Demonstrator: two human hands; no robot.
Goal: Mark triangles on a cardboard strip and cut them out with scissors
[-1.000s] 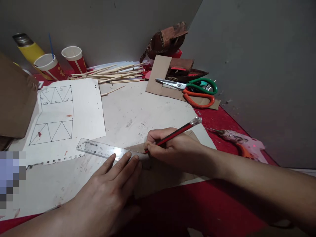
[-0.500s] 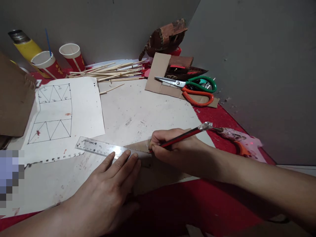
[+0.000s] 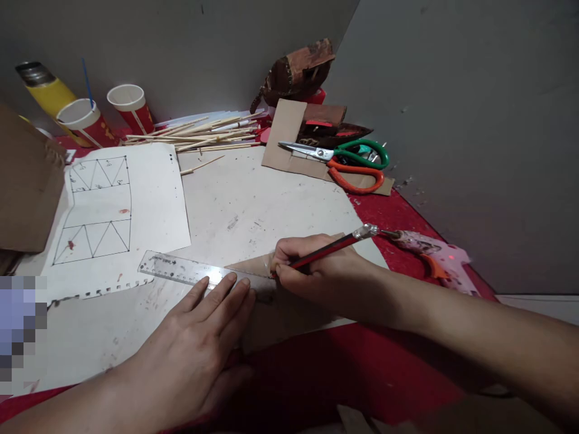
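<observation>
My left hand [image 3: 203,337] lies with its fingers spread, the fingertips pressing on a clear plastic ruler [image 3: 176,268]. Under the ruler is a piece of brown cardboard [image 3: 253,265], partly covered by both hands. My right hand [image 3: 312,265] is closed around a red and black pencil [image 3: 328,248], its tip low at the ruler's upper edge and hidden by the fingers. To the left, a white sheet [image 3: 158,205] bears drawn rectangles with zigzag lines.
Scissors [image 3: 321,154] with green and orange handles lie on cut cardboard [image 3: 283,129]. Behind are wooden sticks [image 3: 203,135], paper cups [image 3: 131,108], a yellow bottle [image 3: 52,93] and a brown model [image 3: 301,72]. A pink glue gun [image 3: 441,253] lies at the right.
The view has shifted slightly, so the things at the right appear a little further left. Both hands keep nearly the same hold on the ruler and the pencil.
</observation>
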